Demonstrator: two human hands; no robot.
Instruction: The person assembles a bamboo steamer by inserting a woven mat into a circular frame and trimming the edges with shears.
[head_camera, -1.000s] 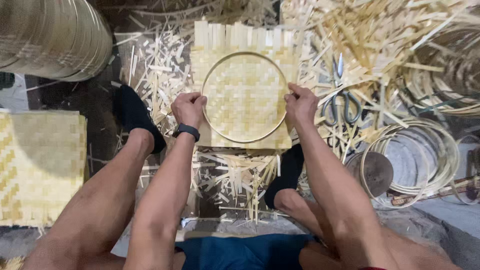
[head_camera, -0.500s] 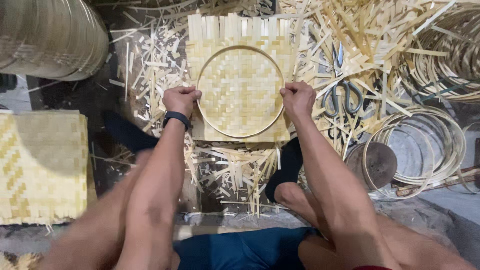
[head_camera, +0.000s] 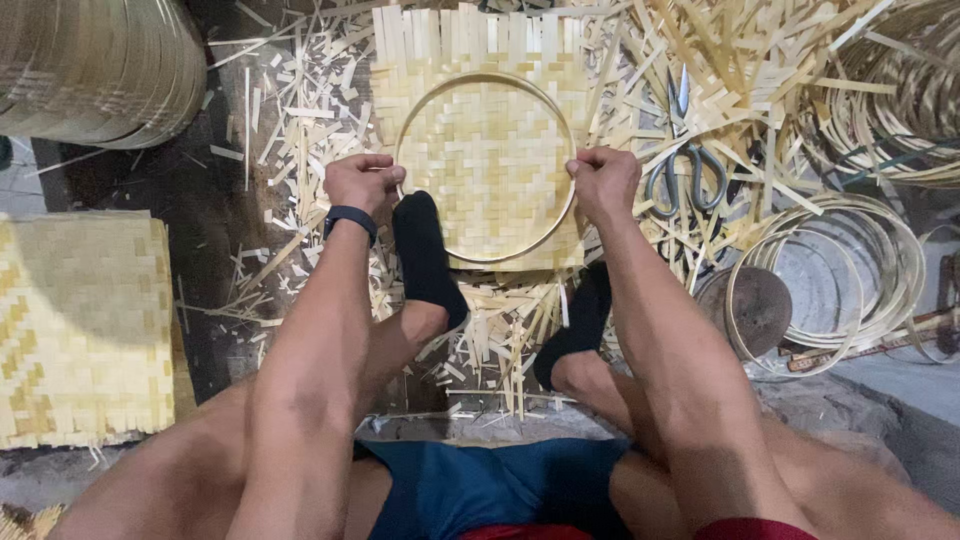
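Note:
A square woven bamboo mat (head_camera: 485, 150) lies on the floor among offcuts, with a thin round bamboo hoop (head_camera: 478, 78) resting on it. My left hand (head_camera: 362, 183) grips the hoop's left edge and my right hand (head_camera: 602, 180) grips its right edge, pressing it onto the mat. A dark watch sits on my left wrist. My two feet in black socks, the left (head_camera: 425, 255) and the right (head_camera: 578, 325), rest at the mat's near edge; the left one overlaps the mat's corner.
Scissors (head_camera: 685, 160) lie right of the mat among bamboo strips. Loose hoops (head_camera: 855, 270) lie at right and a stack of rims (head_camera: 100, 70) at top left. A pile of woven mats (head_camera: 80, 320) sits at left. A dark round disc (head_camera: 760, 305) lies near my right knee.
My left foot has moved in from the left onto the mat's near corner. Both hands stay on the hoop's sides; the view has shifted slightly.

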